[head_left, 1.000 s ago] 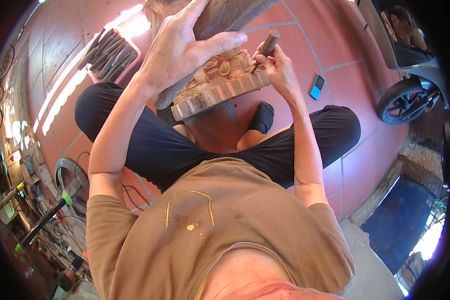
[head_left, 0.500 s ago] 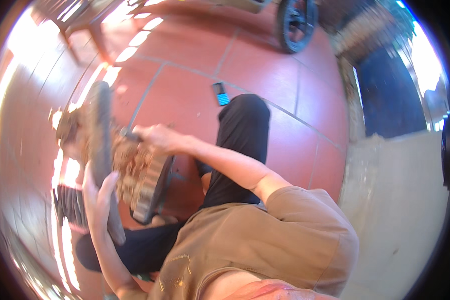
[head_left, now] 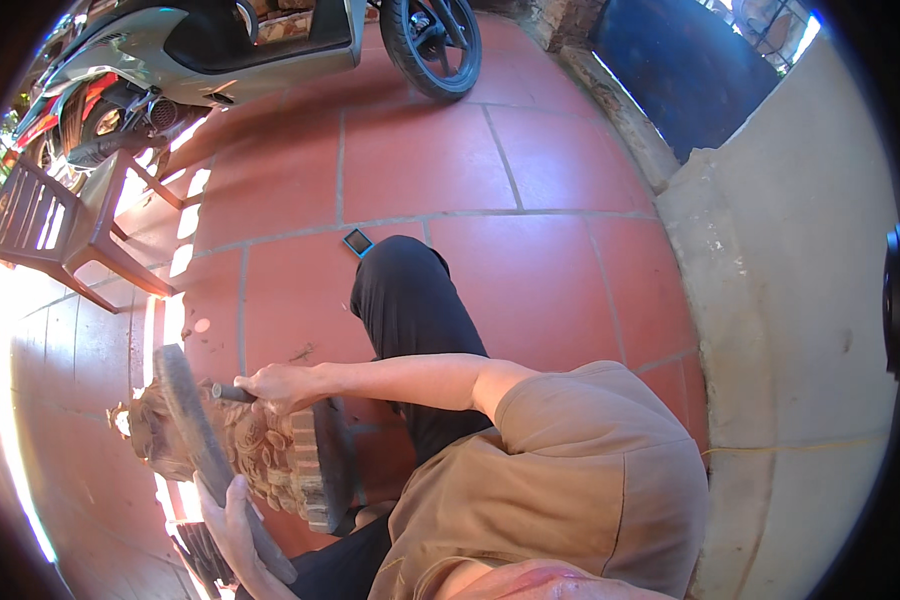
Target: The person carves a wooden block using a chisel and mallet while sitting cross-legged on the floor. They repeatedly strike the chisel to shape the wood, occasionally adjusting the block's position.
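Floor (head_left: 430,160): red tiles, pale grey surface (head_left: 790,270) along right edge.
Right hand (head_left: 282,388): clenched round 1 tool handle (head_left: 232,393).
Left hand (head_left: 230,530): grasping 1 long wooden club (head_left: 190,408), tilted.
Carved block (head_left: 288,450): below the club, well apart from floor's right edge.
Dark tools (head_left: 201,548): beside left hand.
Phone (head_left: 357,242): 1, near right knee (head_left: 404,262).
Chair (head_left: 92,222): brown, toward floor's far-left corner.
Scooter (head_left: 270,62): grey, floor's far edge.

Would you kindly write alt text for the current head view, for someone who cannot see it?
A seated person grips a long grey bar in the left hand and a tool handle in the right hand, over a carved brown block. A phone, chair and scooter are on the red tiles.
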Demonstrator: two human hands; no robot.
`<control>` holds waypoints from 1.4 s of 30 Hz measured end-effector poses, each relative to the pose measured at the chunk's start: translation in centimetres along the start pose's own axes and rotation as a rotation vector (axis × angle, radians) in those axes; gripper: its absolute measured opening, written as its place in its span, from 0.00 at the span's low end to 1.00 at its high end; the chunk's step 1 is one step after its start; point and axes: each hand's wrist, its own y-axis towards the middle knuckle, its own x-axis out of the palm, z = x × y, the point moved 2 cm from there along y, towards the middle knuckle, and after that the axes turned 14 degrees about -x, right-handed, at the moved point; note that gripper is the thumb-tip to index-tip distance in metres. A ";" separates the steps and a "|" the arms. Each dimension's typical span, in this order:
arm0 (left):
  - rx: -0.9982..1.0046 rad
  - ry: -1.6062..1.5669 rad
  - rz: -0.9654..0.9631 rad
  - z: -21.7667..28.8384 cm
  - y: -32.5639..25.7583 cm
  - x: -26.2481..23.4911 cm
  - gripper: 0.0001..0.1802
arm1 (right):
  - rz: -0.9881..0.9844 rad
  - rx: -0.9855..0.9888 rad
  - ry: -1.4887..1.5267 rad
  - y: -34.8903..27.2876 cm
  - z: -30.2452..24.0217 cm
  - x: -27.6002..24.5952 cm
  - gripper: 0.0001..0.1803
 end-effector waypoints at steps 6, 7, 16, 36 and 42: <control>0.161 -0.160 0.145 1.4 -1.0 -0.1 0.18 | 0.045 0.051 0.038 0.0 0.5 0.1 0.16; 0.170 -0.172 0.146 1.6 -1.2 -0.1 0.19 | 0.029 0.029 0.029 -0.2 0.2 0.2 0.16; 0.369 0.428 0.124 -3.9 3.0 -1.2 0.22 | 0.015 -0.039 -0.036 -0.3 0.1 0.8 0.17; 0.066 0.132 -0.003 -0.4 0.3 0.0 0.20 | 0.179 0.004 -0.021 -0.5 2.2 0.5 0.17; 0.089 0.026 0.037 -0.6 0.1 -0.5 0.15 | 0.117 -0.034 0.026 -0.5 0.9 1.1 0.19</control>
